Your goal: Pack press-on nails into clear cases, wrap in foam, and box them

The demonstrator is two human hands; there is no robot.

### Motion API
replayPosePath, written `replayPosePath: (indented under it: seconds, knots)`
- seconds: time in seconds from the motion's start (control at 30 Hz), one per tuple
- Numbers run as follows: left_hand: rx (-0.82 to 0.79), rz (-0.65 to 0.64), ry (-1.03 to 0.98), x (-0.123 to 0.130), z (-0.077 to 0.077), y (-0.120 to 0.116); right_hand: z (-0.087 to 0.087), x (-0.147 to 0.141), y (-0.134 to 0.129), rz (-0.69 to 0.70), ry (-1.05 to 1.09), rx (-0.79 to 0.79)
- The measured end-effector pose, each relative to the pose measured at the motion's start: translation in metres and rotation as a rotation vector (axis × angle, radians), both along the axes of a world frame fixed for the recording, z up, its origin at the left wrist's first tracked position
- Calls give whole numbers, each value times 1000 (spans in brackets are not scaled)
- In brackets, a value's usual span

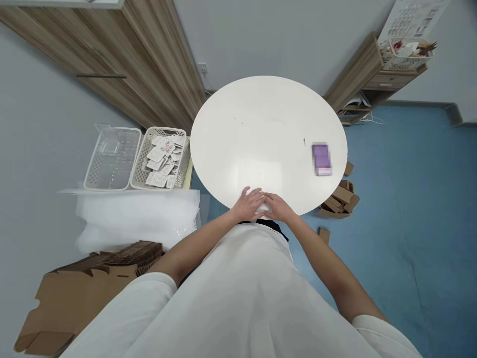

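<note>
My left hand [248, 205] rests at the near edge of the oval white table [261, 114], its fingers spread apart. From the other side, my right hand [278, 207] reaches in with fingers stretched out, and the fingertips of both hands meet. A small white patch shows between the palms; I cannot tell whether it is an object or the tabletop. Toward the table's right side lies a purple, blurred rectangular item [322, 158], apart from both hands. A small dark mark [304, 141] is on the tabletop beside it.
Left of the table stand a white basket of printed cards [161, 180] and a basket of clear plastic boxes [112, 171]. White plastic sheets [137, 214] and flattened cardboard boxes [85, 293] lie nearer. Small brown boxes [341, 196] sit on the floor at right.
</note>
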State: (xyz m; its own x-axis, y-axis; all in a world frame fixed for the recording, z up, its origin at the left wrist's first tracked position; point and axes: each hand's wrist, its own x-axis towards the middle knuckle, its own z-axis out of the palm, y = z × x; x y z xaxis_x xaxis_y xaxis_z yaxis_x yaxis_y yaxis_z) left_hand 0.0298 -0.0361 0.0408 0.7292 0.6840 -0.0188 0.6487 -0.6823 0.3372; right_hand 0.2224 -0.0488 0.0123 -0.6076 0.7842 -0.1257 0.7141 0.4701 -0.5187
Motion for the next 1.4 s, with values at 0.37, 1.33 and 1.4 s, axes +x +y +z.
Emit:
replayPosePath:
  seconds: [0.37,1.33,1.4]
  knots:
    - [0,43,104,2,-16,10,34,16,23,-101,-153,89]
    - [-642,545,4,-33,-28,83,12,4,94,-484,122,-537]
    - [-624,601,39,-35,-29,82,9,3,97,-506,104,-533]
